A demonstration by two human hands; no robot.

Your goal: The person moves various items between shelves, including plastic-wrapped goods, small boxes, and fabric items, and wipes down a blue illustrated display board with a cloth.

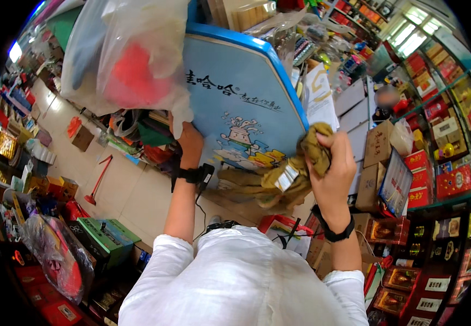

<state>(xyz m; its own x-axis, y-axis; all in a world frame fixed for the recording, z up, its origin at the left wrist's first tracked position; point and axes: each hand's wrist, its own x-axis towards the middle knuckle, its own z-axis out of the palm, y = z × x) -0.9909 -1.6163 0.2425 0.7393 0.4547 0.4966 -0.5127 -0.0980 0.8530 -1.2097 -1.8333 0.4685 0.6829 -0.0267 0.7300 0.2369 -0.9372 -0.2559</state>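
A blue-rimmed folding table with a pale blue printed top of cartoon figures stands before me. My right hand is closed on a crumpled olive-brown cloth at the table's right edge. The cloth hangs along the near edge, and a white label shows on it. My left hand is at the table's left edge, its fingers up at the lower corner of a translucent plastic bag. They appear closed on the bag, though the bag partly hides them. Something red shows through the plastic.
Packaged goods and papers crowd the table's far side. Shelves of red and gold boxes line the right. On the tiled floor at left lie a red long-handled tool and a small carton. A green box stands at lower left.
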